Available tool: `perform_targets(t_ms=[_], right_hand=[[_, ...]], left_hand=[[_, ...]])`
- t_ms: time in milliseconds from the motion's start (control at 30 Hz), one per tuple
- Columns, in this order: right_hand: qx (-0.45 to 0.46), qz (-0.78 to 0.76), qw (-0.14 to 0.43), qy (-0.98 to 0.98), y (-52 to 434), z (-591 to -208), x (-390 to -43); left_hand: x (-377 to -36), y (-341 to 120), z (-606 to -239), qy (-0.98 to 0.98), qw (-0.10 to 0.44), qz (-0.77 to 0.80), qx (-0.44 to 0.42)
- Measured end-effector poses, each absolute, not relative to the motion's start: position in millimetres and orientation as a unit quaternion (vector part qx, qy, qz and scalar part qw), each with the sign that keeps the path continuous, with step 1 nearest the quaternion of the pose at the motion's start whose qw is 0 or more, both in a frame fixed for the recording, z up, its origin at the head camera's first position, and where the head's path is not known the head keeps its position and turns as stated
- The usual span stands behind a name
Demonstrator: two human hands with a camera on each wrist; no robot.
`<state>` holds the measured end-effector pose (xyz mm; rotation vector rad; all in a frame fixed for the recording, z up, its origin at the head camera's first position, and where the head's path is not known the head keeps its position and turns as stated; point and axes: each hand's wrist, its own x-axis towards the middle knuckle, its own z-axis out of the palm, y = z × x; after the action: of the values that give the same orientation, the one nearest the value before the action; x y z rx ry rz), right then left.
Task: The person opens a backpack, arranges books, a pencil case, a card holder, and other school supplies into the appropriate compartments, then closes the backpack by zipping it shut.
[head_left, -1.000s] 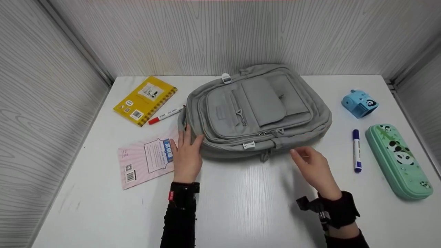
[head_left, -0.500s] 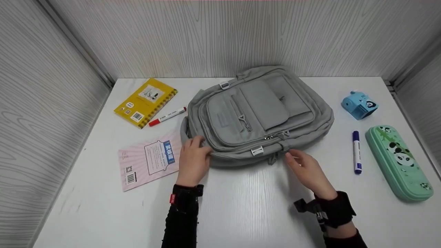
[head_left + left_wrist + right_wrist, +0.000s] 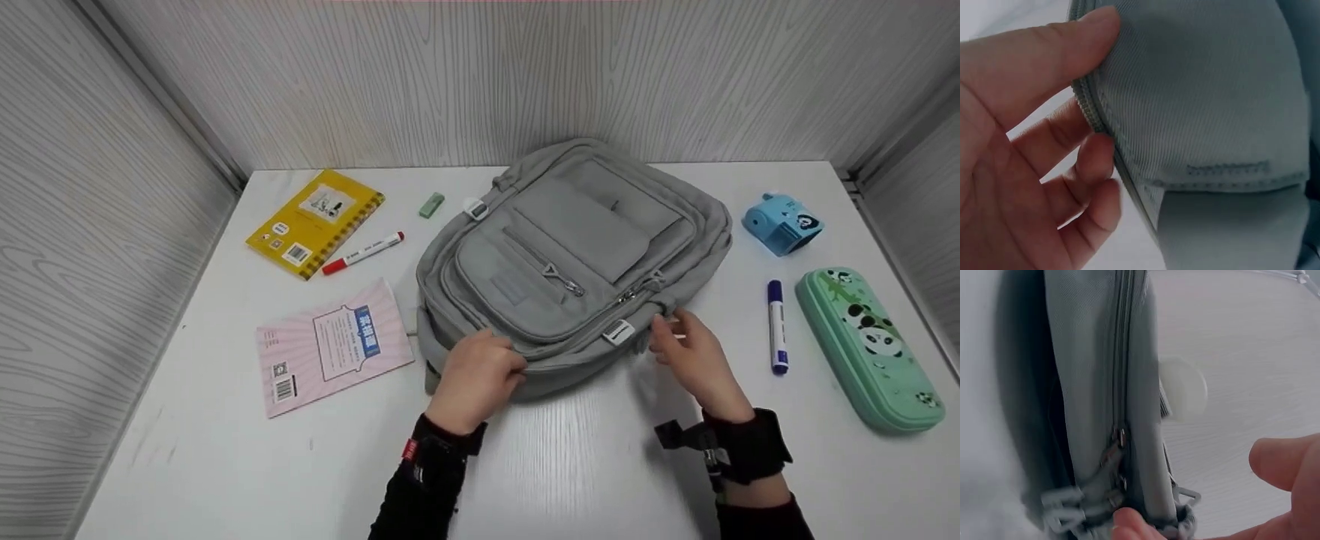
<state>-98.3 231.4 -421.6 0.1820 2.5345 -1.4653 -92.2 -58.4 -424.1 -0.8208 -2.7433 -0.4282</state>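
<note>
Soft grey fabric tells us the backpack [image 3: 574, 255] will sag and fold rather than lift stiffly, so we would take it by its seamed edge or zipper pulls. It lies flat mid-table [image 3: 570, 465], long axis diagonal, top toward the far right. Our left hand [image 3: 480, 375] pinches the near edge between thumb and fingers; our right hand [image 3: 694, 360] closes its fingertips on the zipper pulls [image 3: 1112, 500].
</note>
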Motion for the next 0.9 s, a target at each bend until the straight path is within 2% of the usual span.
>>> perform_targets(t_ms=[233,333,533,800,900], right_hand=[[0.080,-0.565,0.119,0.812,238,-426,-102],[0.088,-0.570,0.110,0.809,239,-425,-102],[0.104,-0.574,0.092,0.807,244,-421,-102],[0.105,-0.585,0.075,0.801,248,-424,-105],[0.109,-0.592,0.075,0.795,251,-427,-106]], left_hand=[[-69,-7,-440,-0.913,0.213,-0.102,-0.334],[-58,10,-448,-0.906,0.228,-0.083,-0.348],[-43,27,-449,-0.892,0.199,-0.088,-0.397],[-35,31,-445,-0.868,0.067,-0.133,-0.473],[-34,32,-447,-0.859,0.040,-0.151,-0.487]])
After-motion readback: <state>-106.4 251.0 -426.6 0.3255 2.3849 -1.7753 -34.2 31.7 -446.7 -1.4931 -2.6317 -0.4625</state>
